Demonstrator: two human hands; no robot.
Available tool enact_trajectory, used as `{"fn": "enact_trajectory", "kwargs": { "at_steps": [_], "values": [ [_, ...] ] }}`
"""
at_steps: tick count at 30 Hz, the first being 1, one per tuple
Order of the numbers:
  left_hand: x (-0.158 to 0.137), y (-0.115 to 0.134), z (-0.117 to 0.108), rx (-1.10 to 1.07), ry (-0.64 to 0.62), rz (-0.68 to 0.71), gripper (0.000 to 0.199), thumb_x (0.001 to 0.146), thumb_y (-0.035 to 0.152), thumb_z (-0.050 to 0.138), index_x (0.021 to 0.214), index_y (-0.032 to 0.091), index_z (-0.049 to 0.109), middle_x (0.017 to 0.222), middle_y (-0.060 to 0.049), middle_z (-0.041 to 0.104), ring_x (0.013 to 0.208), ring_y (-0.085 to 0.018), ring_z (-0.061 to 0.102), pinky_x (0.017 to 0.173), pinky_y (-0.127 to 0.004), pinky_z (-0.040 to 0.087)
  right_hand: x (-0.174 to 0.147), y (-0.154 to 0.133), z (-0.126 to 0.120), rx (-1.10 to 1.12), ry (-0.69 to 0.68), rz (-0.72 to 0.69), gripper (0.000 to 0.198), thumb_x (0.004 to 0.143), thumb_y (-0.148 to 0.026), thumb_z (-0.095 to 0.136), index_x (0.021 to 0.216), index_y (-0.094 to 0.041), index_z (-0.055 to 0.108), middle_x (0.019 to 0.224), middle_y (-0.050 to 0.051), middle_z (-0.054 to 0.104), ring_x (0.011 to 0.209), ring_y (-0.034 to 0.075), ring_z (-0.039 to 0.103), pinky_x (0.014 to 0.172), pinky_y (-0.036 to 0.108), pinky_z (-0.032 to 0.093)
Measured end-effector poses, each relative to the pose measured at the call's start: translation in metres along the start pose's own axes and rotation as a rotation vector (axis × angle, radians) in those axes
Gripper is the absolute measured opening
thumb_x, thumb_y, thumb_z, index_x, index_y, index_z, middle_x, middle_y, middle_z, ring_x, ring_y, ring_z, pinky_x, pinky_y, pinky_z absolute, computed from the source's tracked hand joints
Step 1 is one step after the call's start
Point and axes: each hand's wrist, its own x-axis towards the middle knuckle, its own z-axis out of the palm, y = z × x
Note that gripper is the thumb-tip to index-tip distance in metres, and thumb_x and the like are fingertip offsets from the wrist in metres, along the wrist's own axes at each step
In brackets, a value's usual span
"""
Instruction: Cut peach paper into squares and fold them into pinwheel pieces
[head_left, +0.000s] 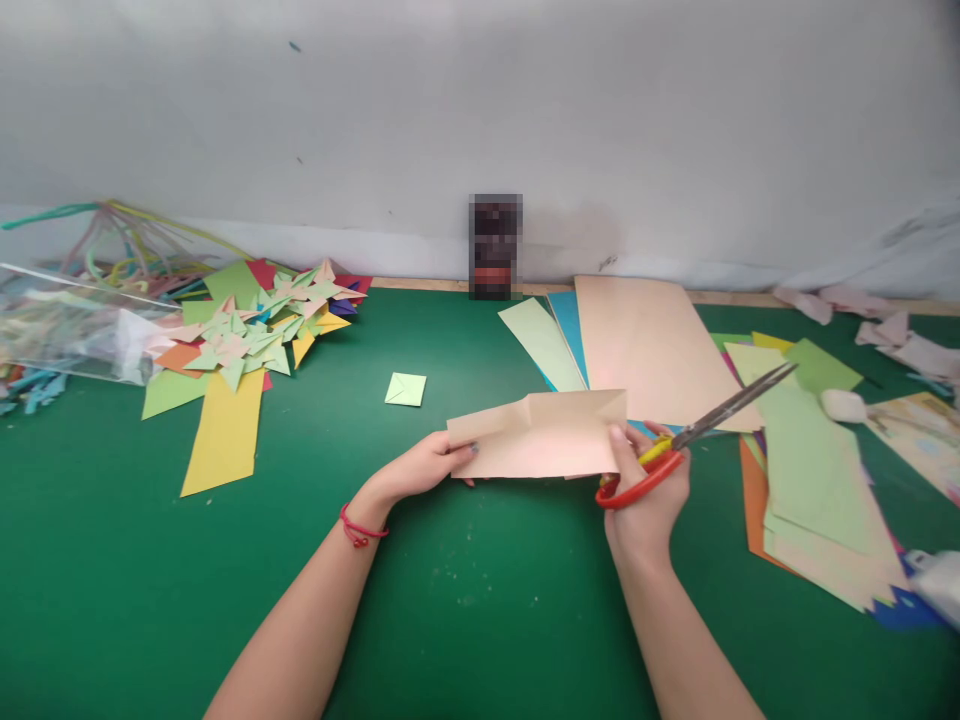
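Observation:
A creased sheet of peach paper (pixel 540 437) is held up between both hands above the green table. My left hand (pixel 427 465) pinches its left end, thumb on top, with the other fingers mostly behind the paper. At the opposite end my right hand (pixel 649 500) grips the paper and also carries a pair of scissors (pixel 724 408) with red and yellow handles. The blades point away to the upper right, clear of the paper. Beyond my left hand lies a small folded light-green paper square (pixel 406 389).
Folded paper stars (pixel 244 335) and coloured sheets lie at the left beside a clear plastic container (pixel 82 325). Large peach sheets (pixel 645 340) rest at the back. More green strips (pixel 814 470) spread at the right. A pixelated dark object (pixel 495 245) stands by the wall.

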Motion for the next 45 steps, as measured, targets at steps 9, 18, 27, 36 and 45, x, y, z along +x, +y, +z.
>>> {"fn": "enact_trajectory", "kwargs": {
  "at_steps": [9, 18, 27, 36, 45],
  "values": [
    [0.000, 0.006, 0.005, -0.045, 0.084, 0.013, 0.033, 0.083, 0.037, 0.048, 0.101, 0.016, 0.065, 0.092, -0.007, 0.067, 0.074, -0.016, 0.061, 0.070, -0.029, 0.052, 0.004, 0.007, 0.000, -0.020, 0.047, -0.032, 0.051, 0.066, -0.031, 0.070, 0.110, -0.020, 0.046, 0.094, 0.004, 0.055, 0.077, 0.013, 0.057, 0.052, 0.021, 0.047],
    [-0.001, 0.008, 0.017, 0.038, 0.058, 0.027, 0.027, 0.080, 0.034, 0.053, 0.093, 0.013, 0.065, 0.079, -0.007, 0.069, 0.072, -0.017, 0.064, 0.069, -0.028, 0.052, 0.004, 0.000, 0.001, 0.044, 0.091, 0.005, 0.048, 0.063, -0.029, 0.074, 0.103, -0.020, 0.049, 0.085, 0.000, 0.054, 0.058, 0.007, 0.049, 0.041, 0.015, 0.038],
    [0.004, 0.021, 0.023, -0.094, 0.102, 0.029, 0.039, 0.084, 0.038, 0.045, 0.066, 0.008, 0.063, 0.062, -0.009, 0.065, 0.055, -0.014, 0.062, 0.059, -0.026, 0.052, 0.003, -0.007, 0.001, 0.142, 0.000, 0.060, 0.033, 0.080, -0.047, 0.052, 0.098, -0.020, 0.050, 0.058, -0.006, 0.047, 0.034, 0.006, 0.039, 0.029, 0.018, 0.032],
    [0.026, 0.039, 0.004, -0.081, 0.495, 0.068, 0.030, 0.080, 0.035, 0.048, 0.080, 0.009, 0.061, 0.069, -0.009, 0.066, 0.061, -0.018, 0.061, 0.053, -0.027, 0.050, -0.006, -0.011, 0.007, 0.106, -0.327, 0.140, 0.038, 0.081, -0.048, 0.052, 0.104, -0.017, 0.051, 0.062, -0.003, 0.056, 0.034, 0.005, 0.044, 0.034, 0.019, 0.037],
    [0.028, 0.039, -0.006, 0.092, 0.438, 0.094, 0.024, 0.085, 0.030, 0.039, 0.094, 0.015, 0.057, 0.073, -0.002, 0.061, 0.060, -0.014, 0.063, 0.053, -0.025, 0.052, -0.009, -0.005, 0.009, 0.183, -0.424, 0.173, 0.033, 0.084, -0.047, 0.047, 0.104, -0.021, 0.049, 0.068, -0.003, 0.055, 0.037, 0.005, 0.043, 0.035, 0.019, 0.036]
  ]
}}
